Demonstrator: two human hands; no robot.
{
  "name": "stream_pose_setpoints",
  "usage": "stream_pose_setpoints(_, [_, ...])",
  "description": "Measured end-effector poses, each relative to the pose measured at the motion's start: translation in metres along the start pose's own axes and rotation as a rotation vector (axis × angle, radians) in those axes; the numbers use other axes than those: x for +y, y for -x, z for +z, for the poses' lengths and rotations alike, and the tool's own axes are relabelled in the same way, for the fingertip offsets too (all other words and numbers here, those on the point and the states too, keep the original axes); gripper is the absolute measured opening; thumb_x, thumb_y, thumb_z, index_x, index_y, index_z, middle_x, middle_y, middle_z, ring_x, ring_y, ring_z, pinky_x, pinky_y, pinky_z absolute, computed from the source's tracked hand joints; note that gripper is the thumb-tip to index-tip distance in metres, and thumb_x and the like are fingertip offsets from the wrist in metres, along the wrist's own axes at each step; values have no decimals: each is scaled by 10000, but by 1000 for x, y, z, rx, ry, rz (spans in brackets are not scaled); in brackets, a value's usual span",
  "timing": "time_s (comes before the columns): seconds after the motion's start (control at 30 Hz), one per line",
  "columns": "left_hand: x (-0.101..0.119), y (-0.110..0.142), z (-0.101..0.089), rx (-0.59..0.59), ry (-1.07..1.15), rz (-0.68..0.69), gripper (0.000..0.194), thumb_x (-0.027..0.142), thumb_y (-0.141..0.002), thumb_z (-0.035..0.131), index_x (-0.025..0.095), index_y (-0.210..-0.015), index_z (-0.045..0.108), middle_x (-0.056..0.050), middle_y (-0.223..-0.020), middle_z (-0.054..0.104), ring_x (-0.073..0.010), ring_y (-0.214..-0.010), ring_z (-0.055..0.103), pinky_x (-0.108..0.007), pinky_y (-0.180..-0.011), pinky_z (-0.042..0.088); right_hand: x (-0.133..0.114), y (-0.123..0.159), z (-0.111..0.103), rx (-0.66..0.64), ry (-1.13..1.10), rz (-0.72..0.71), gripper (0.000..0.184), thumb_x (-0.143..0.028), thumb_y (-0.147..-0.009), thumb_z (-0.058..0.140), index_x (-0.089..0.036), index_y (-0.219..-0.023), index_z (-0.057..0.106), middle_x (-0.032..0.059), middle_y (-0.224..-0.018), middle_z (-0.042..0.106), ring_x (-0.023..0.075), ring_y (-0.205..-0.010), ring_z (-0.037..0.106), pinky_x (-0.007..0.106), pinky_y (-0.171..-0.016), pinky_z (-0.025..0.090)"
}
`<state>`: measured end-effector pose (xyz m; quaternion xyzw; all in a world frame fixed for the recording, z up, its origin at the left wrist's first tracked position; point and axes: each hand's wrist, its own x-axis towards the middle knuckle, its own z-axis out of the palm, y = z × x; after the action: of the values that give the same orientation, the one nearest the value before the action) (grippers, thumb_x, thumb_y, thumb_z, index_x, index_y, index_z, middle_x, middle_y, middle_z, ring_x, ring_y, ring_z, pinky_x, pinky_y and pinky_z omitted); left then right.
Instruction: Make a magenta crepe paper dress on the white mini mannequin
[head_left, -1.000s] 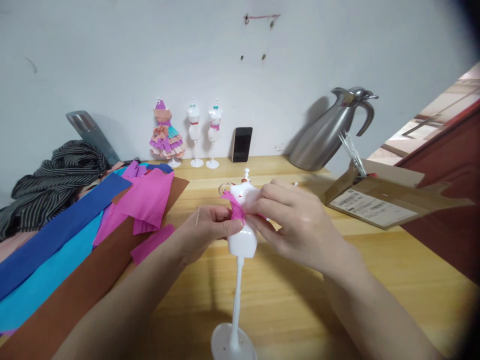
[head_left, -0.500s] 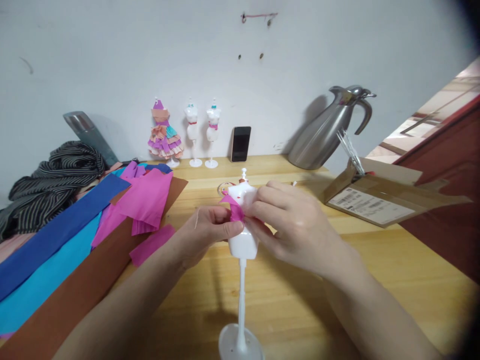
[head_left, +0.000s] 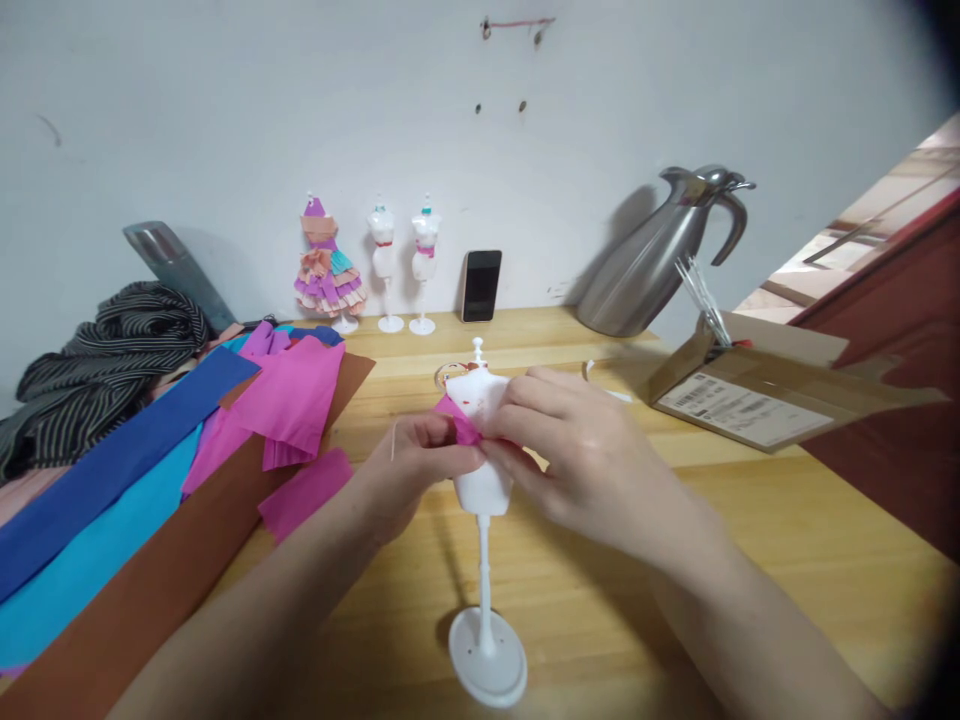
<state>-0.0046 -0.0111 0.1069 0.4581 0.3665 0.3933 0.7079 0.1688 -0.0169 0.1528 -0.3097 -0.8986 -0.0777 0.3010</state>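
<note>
- Well, I see the left hand (head_left: 409, 462) pinching pink cloth (head_left: 465, 430) at the waist of the white mannequin (head_left: 482, 490); what the right hand (head_left: 592, 465) grips, I cannot tell.
- Loosened pinch: the cloth could slip.
- Uneven pull: the mannequin could twist.

A single head-worn camera supplies the view. It sits above the near side of the wooden table (head_left: 787, 560) and faces forward and down, toward the pale wall (head_left: 300, 100) at the rear. The left hand (head_left: 411, 465) and right hand (head_left: 589, 455) occupy the centre of the field at close range, with the white dress form (head_left: 482, 490) between them. The field is wide: the cloth strips (head_left: 150, 570) run along the left side, and the steel jug (head_left: 645, 260) and cardboard box (head_left: 750, 405) stand farther off at right. The phone (head_left: 481, 286) stands beyond the hands. The dark, blurred corners (head_left: 946, 35) at right are probably the lens edge.
</note>
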Motion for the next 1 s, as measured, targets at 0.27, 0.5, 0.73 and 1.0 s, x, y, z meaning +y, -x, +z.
stream_pose_setpoints(0.27, [0,3,3,40,39,-8,118,207,-584,752,112,-613,687,-17,-609,606,-131,-621,525,-288,-672,405,2,2,-3,18,-247,132,148,-117,-868,581,-173,-744,639,41,-713,597,165,-684,539,290,-613,404])
stream_pose_setpoints(0.5, [0,7,8,19,52,23,98,213,-593,754,129,-615,710,-22,-619,647,-132,-609,553,-274,-643,418,-2,4,-9,101,-406,258,151,-111,-836,628,-184,-705,608,4,-699,605,138,-660,562,276,-616,434])
stream_pose_setpoints(0.73, [-2,8,8,44,15,9,171,260,-605,778,110,-667,724,-34,-667,657,-131,-630,556,-289,-683,435,5,8,-18,28,-250,184,147,-134,-840,612,-189,-704,605,18,-676,572,158,-654,538,282,-584,410])
stream_pose_setpoints(1.0, [-3,8,8,22,21,20,158,238,-622,760,104,-693,716,-41,-698,662,-136,-669,569,-288,-711,442,-1,5,-7,17,-146,114,137,-118,-849,596,-171,-722,605,33,-692,554,170,-669,507,291,-594,390])
